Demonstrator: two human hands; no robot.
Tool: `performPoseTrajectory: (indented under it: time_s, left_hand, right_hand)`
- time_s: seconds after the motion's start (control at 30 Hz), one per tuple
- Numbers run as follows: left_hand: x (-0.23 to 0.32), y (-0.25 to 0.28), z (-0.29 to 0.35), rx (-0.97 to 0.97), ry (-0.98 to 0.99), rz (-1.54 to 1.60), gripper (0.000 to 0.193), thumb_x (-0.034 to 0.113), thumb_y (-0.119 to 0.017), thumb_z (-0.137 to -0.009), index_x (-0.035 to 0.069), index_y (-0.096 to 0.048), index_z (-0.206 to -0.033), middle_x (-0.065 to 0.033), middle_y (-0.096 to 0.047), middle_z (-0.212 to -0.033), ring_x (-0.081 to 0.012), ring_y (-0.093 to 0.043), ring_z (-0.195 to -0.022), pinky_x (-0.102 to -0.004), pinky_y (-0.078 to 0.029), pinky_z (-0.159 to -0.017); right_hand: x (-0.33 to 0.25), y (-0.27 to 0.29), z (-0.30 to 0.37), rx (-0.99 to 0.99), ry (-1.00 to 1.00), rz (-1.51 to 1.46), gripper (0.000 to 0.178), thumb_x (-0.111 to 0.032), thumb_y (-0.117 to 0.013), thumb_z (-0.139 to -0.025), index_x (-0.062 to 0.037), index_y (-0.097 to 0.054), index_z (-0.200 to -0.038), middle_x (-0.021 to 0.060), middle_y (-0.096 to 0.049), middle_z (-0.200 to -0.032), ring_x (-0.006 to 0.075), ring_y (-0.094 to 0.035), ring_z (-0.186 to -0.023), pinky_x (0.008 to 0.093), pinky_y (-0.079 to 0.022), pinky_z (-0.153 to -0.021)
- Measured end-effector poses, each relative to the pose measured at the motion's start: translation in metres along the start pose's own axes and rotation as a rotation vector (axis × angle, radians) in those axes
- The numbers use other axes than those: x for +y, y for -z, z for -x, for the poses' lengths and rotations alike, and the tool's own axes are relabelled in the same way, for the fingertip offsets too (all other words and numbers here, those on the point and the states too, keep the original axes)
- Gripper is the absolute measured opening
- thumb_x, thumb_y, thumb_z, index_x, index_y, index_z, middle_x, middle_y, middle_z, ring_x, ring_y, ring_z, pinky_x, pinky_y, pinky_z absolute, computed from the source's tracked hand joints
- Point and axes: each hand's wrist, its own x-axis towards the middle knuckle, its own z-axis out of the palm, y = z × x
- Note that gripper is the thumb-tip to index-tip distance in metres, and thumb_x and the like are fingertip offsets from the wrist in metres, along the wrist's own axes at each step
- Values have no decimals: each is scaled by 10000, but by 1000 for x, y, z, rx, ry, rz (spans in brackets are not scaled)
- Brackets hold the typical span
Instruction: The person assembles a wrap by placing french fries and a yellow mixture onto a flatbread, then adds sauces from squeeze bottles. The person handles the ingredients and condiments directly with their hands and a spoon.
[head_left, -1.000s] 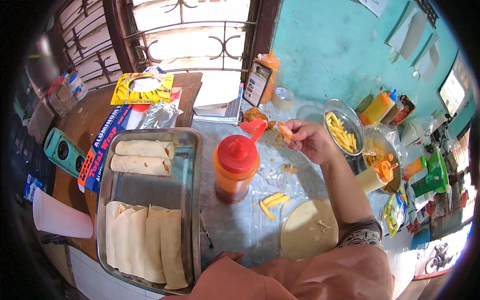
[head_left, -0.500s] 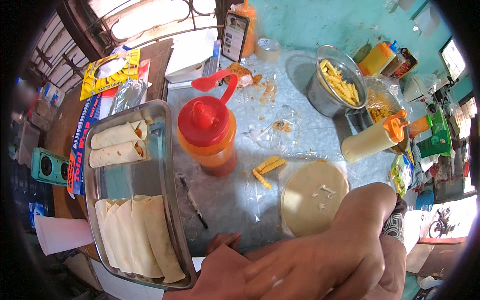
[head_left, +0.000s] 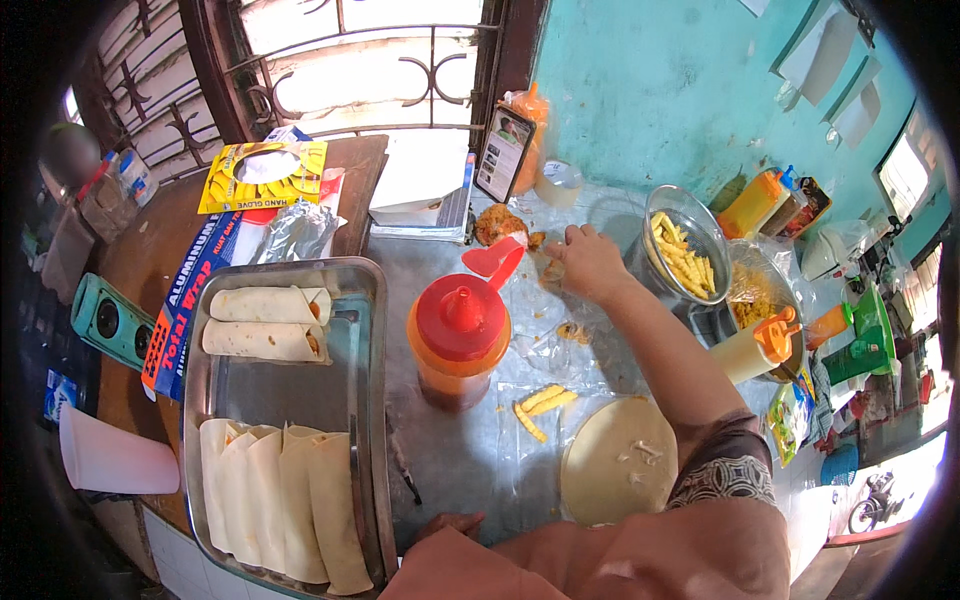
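At the lower middle of the frame, the left hand point(head_left: 452, 523) showed only in part beyond the sleeve; whether its fingers were curled round anything, I could not tell. A pen point(head_left: 405, 475) lay near it. Right of centre, low down, lay a round flatbread point(head_left: 605, 465) with small white bits on it, and just beyond its upper left edge were a few crinkle-cut fries point(head_left: 543, 408). At the lower left stood a metal tray point(head_left: 270, 385) with rolled wraps point(head_left: 262, 490) in two groups. A red-capped sauce bottle point(head_left: 460, 340) stood upright between tray and fries.

Farther up, the right hand point(head_left: 588, 262) reached over the tabletop with its fingers bent; whether they gripped anything, I could not tell. The fried chicken point(head_left: 497, 226) lay to the left of its fingertips and slightly higher in the frame, near but apart, with a small brown piece between. To the right of the hand stood a metal bowl point(head_left: 710, 228) of fries. Beyond the chicken, at upper centre, a phone point(head_left: 506, 155) leaned before an orange bottle point(head_left: 533, 125).
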Motion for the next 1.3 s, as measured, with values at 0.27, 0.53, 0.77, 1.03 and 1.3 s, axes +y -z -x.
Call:
performPoseTrajectory:
  time_s: [0.27,0.53,0.77,1.03,1.3]
  left_hand:
    - [4,3,22,-38,38,-8,227,112,-627,-820,53,-620,-1039,-66,-550,-661,-176,-514,-550,-291,-435,-549]
    - [4,2,27,-36,46,-19,222,112,-630,-819,53,-621,-1033,-65,-550,-663,-175,-513,-550,-291,-435,-549]
    - [5,0,24,-32,35,-33,217,113,-633,-819,54,-622,-1027,-65,-550,-664,-174,-513,-550,-290,-435,-549]
    - [9,0,26,-13,37,-75,212,113,-636,-818,54,-623,-1021,-65,-550,-666,-173,-512,-550,-289,-435,-548]
    - [11,8,37,139,-21,-47,169,95,-615,-830,43,-599,-990,-76,-568,-715,-168,-526,-572,-281,-450,-561]
  right_hand:
    - [16,-8,-37,-82,1,-20,286,-365,-589,-755,-181,-648,-965,98,-630,-939,288,-594,-919,419,-486,-762]
    - [30,1,-81,83,-86,-645,146,-217,-513,-764,-101,-596,-799,108,-652,-767,272,-642,-759,411,-495,-647]
    - [-7,-14,-121,126,-334,-1310,240,-189,-581,-768,-52,-627,-959,146,-662,-808,240,-661,-763,367,-515,-632]
    - [-17,11,-86,250,-167,-623,672,-275,-644,-700,-116,-430,-1317,210,-614,-1041,351,-596,-969,440,-468,-833]
    - [-30,116,75,24,181,-1075,575,-342,-572,-808,-58,-454,-1294,190,-559,-1184,310,-538,-1103,368,-417,-928]
